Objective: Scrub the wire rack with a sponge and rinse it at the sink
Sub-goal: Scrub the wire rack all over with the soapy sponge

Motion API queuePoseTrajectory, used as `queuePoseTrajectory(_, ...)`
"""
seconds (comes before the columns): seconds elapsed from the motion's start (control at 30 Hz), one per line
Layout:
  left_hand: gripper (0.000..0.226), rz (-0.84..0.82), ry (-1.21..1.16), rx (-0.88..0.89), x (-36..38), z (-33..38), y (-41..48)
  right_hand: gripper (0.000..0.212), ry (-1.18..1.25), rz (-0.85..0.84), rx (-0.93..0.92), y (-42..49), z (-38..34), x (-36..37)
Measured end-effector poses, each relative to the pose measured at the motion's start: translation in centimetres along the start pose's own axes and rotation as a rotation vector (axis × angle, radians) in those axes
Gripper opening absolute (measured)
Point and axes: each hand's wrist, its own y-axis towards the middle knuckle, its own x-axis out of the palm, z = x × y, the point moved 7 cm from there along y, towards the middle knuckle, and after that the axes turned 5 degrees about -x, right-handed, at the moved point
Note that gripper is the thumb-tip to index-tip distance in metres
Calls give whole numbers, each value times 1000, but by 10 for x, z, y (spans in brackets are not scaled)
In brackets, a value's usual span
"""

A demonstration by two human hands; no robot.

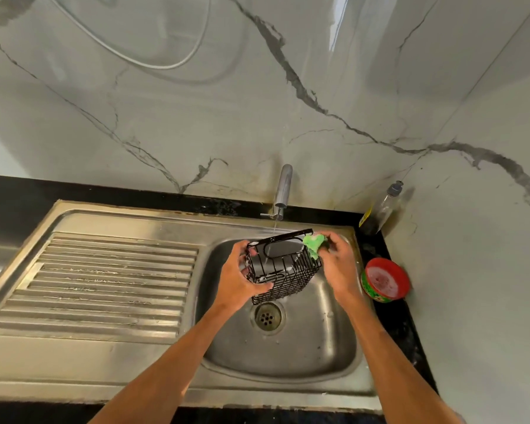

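Note:
A black wire rack [283, 267], shaped like a small basket, hangs tilted over the steel sink basin [303, 347]. My left hand [237, 276] grips its left side. My right hand [338, 264] presses a green sponge [313, 244] against the rack's upper right corner. A thin stream of water runs from the tap [282, 188] down onto the rack. The drain [267, 316] lies just below the rack.
A ribbed steel drainboard [104, 286] stretches to the left of the basin. On the black counter at the right stand a round red and green tub of dish soap [384, 280] and a clear bottle [380, 209] in the corner. A marble wall rises behind.

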Motion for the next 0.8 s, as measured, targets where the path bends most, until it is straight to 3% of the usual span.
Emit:
queuePoseTrajectory(0.1, 102, 5, 37, 48, -2, 4, 2, 34, -352, 176, -227, -8, -23, 11)
queuePoseTrajectory(0.27, 101, 40, 79, 92, -8, 8, 4, 41, -600, -60, -714, -43, -57, 87)
queuePoseTrajectory(0.4, 104, 38, 114, 95, -12, 8, 6, 43, -557, 74, -587, -22, -59, 69)
queuePoseTrajectory(0.5, 101, 47, 142, 118, -15, 8, 7, 42, -681, -177, -859, -51, -70, 121)
queuePoseTrajectory(0.57, 97, 39, 146, 129, -15, 8, 8, 38, -768, -237, -982, -59, -73, 128)
queuePoseTrajectory(0.7, 100, 37, 154, 110, -16, 5, 9, 39, -661, 12, -719, -24, -69, 87)
queuePoseTrajectory(0.8, 98, 34, 157, 118, -16, 4, 11, 36, -764, -214, -871, -52, -71, 122)
